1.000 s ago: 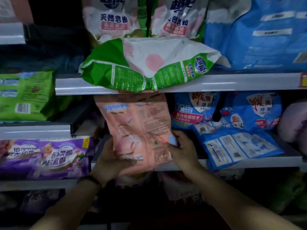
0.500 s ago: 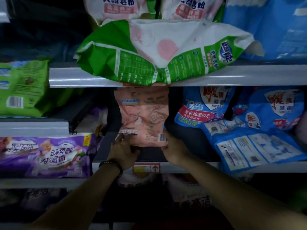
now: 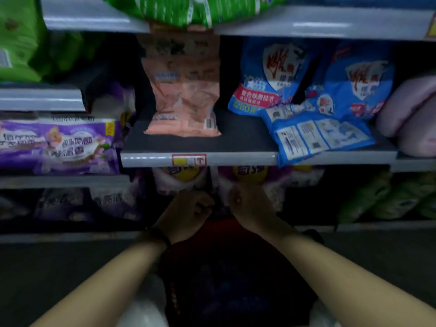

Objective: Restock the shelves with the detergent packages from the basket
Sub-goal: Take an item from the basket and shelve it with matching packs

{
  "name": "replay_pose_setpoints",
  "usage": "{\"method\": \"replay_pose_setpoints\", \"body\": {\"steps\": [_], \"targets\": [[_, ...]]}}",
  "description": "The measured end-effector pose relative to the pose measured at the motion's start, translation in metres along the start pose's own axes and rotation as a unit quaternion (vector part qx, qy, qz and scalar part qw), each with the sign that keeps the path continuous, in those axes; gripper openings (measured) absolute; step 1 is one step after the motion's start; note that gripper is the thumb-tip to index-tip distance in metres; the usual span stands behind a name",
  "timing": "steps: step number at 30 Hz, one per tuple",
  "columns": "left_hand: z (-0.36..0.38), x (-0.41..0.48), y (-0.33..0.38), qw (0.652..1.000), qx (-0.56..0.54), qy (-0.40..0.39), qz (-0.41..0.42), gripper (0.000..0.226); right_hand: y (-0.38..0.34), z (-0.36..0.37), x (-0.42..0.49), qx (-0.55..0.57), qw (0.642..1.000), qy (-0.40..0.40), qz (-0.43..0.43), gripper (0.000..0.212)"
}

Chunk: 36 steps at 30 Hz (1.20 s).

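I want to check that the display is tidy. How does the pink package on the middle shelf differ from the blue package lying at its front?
The pink package stands upright; the blue package lies flat. The pink package sits back from the shelf edge, while the blue package hangs over it. Both are soft bags on one shelf, and neither is held.

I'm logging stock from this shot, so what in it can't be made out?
Head view only.
Dark red basket: contents lost in shadow and cut by the bottom edge.
Green-and-white detergent package on the top shelf: mostly cut off by the upper edge.
Pink plastic bag standing on the middle shelf: print smeared by motion blur.
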<state>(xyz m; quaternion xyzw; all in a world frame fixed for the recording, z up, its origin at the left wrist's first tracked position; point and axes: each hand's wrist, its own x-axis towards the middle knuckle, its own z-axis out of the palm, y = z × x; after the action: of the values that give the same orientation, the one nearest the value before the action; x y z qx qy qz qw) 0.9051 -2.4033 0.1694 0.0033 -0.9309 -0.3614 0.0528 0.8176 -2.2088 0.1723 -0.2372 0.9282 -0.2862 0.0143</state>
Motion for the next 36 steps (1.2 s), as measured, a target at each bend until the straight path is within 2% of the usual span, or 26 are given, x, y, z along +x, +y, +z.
{"method": "replay_pose_setpoints", "body": {"steps": [4, 6, 9, 12, 14, 17, 20, 22, 23, 27, 29, 33, 36], "targets": [[0.062, -0.041, -0.012, 0.992, -0.008, -0.094, -0.09, 0.018, 0.041, 0.05, -0.066, 0.035, 0.979, -0.161, 0.119, 0.013], [0.086, -0.055, -0.024, 0.983, -0.012, -0.13, -0.128, 0.021, 0.051, 0.065, -0.092, 0.039, 0.964, -0.209, 0.16, 0.017], [0.108, -0.074, -0.044, 0.968, 0.019, -0.187, -0.168, 0.023, 0.073, 0.087, -0.126, -0.007, 0.949, -0.276, 0.155, 0.03], [0.12, -0.085, -0.056, 0.954, 0.06, -0.236, -0.174, 0.021, 0.114, 0.116, -0.154, 0.001, 0.928, -0.318, 0.196, 0.036], [0.124, -0.084, -0.055, 0.951, 0.059, -0.252, -0.17, 0.023, 0.118, 0.117, -0.156, 0.0, 0.925, -0.317, 0.208, 0.036], [0.129, -0.08, -0.056, 0.948, 0.059, -0.263, -0.17, 0.023, 0.109, 0.104, -0.149, 0.014, 0.937, -0.263, 0.229, 0.044], [0.136, -0.08, -0.063, 0.942, 0.077, -0.272, -0.18, 0.028, 0.12, 0.113, -0.146, -0.038, 0.947, -0.239, 0.211, 0.037], [0.142, -0.082, -0.066, 0.941, 0.087, -0.274, -0.178, 0.034, 0.121, 0.115, -0.147, -0.036, 0.949, -0.199, 0.24, 0.038], [0.144, -0.083, -0.064, 0.939, 0.097, -0.281, -0.175, 0.035, 0.117, 0.113, -0.146, -0.02, 0.943, -0.201, 0.264, 0.031], [0.144, -0.086, -0.058, 0.933, 0.11, -0.298, -0.169, 0.029, 0.12, 0.114, -0.143, 0.036, 0.918, -0.224, 0.327, 0.041], [0.142, -0.085, -0.058, 0.935, 0.087, -0.298, -0.173, 0.023, 0.118, 0.111, -0.141, 0.032, 0.919, -0.248, 0.306, 0.036], [0.134, -0.083, -0.057, 0.934, 0.08, -0.297, -0.182, 0.029, 0.096, 0.106, -0.127, 0.003, 0.936, -0.289, 0.203, 0.026], [0.127, -0.089, -0.047, 0.926, 0.088, -0.326, -0.167, 0.035, 0.078, 0.087, -0.119, -0.062, 0.953, -0.256, 0.149, 0.021]]}}
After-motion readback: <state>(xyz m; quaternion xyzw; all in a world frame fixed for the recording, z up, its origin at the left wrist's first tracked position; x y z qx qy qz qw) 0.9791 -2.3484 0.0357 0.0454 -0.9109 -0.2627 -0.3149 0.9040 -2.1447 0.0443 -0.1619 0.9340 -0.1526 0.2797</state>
